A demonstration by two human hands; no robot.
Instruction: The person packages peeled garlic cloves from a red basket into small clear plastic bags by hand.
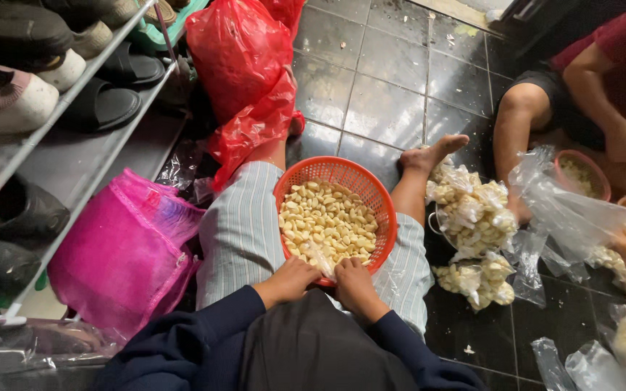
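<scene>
Bare dark floor tiles (385,94) lie open beyond the orange basket (378,210). To the left, the shoe rack (74,94), pink mesh sack (121,253) and red plastic bag (244,65) crowd close. To the right, heaped small garlic packets (472,217) and another person's leg (516,123) block the way.

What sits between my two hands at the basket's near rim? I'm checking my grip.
Head view: a small clear plastic bag lies between left hand and right hand, over the orange basket of peeled garlic.
</scene>
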